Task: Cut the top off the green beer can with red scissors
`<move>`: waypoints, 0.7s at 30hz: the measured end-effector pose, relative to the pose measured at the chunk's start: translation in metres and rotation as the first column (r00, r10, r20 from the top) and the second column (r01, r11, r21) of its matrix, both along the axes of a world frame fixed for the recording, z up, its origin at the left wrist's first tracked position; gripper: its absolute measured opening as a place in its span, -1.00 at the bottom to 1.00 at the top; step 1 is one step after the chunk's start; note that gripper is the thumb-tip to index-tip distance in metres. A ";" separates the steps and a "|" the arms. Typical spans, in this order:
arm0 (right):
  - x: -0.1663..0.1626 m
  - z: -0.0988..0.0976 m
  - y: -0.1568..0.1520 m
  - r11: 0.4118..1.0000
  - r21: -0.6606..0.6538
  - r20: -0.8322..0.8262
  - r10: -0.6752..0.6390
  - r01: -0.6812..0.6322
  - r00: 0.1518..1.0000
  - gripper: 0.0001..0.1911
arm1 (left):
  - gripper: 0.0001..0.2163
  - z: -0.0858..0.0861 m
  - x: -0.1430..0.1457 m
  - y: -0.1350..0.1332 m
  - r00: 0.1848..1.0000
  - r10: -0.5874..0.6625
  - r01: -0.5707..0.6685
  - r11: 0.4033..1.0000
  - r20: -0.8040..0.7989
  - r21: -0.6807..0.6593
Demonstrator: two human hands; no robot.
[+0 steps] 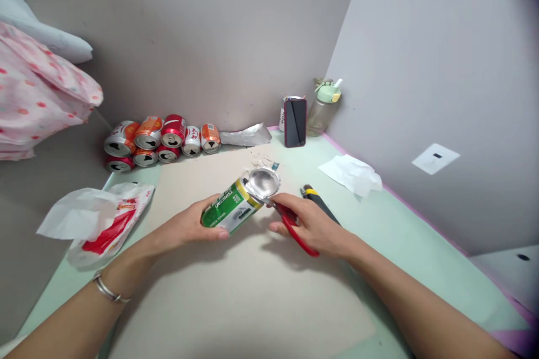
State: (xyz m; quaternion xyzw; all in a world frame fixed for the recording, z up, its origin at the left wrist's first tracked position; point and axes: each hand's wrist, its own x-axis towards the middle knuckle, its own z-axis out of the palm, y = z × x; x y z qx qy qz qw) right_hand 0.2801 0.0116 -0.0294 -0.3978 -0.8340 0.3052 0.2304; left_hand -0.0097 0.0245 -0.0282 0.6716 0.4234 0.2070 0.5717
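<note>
My left hand point(196, 221) is wrapped round a green and white Tsingtao beer can point(231, 210), held tilted above the board with its upper end pointing right and away. At that end a round, shiny metal can end point(266, 182) stands out at an angle beside the rim. My right hand point(309, 221) is closed on red-handled pliers point(297, 231). Their metal jaws meet the can's rim near the disc; whether they grip the metal I cannot tell. Small scraps point(263, 160) lie just behind the can.
Used drink cans point(172, 132) are stacked at the back left, beside a cut aluminium sheet point(248, 134). A phone point(295, 122) and a bottle point(323, 109) stand at the back. A black-yellow tool point(318, 201), crumpled tissue point(351, 174) and a tissue pack point(115, 227) lie around the beige board point(236, 303).
</note>
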 end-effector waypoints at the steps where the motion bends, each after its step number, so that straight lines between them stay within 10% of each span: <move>1: -0.001 0.000 0.000 1.000 0.002 0.014 -0.011 0.011 1.000 -0.67 | -0.42 0.000 0.003 -0.001 0.998 0.060 -0.058 0.997 -0.031 0.055; 21: 0.001 -0.007 0.003 0.995 -0.023 -0.007 -0.095 0.095 0.995 -0.62 | -0.36 0.004 0.003 -0.002 0.939 0.330 -0.286 0.905 -0.096 0.315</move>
